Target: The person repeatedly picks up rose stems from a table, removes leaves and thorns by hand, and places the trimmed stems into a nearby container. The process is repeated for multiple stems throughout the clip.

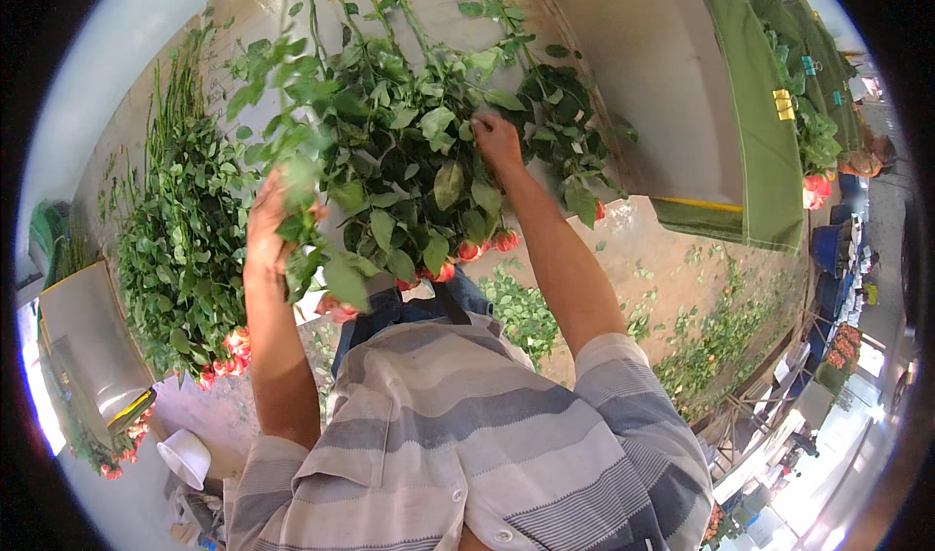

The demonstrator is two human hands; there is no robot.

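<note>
My left hand (267,219) is wrapped around a leafy rose stem (298,175), which is blurred. A coral-pink rose bloom (337,308) hangs below that hand, near my waist. My right hand (500,142) reaches into a heap of cut roses (409,164) lying on the table, stems pointing away from me. Its fingers are curled in among the leaves, and whether they grip a stem is hidden. Several coral blooms (471,250) of the heap face me at the table's near edge.
To the left lies a thick bundle of roses (186,222), blooms towards me. A grey upright panel (650,76) and green cloth (760,113) with a yellow clip (784,104) stand at the right. Fallen leaves (518,310) litter the floor. A white bucket (185,457) stands lower left.
</note>
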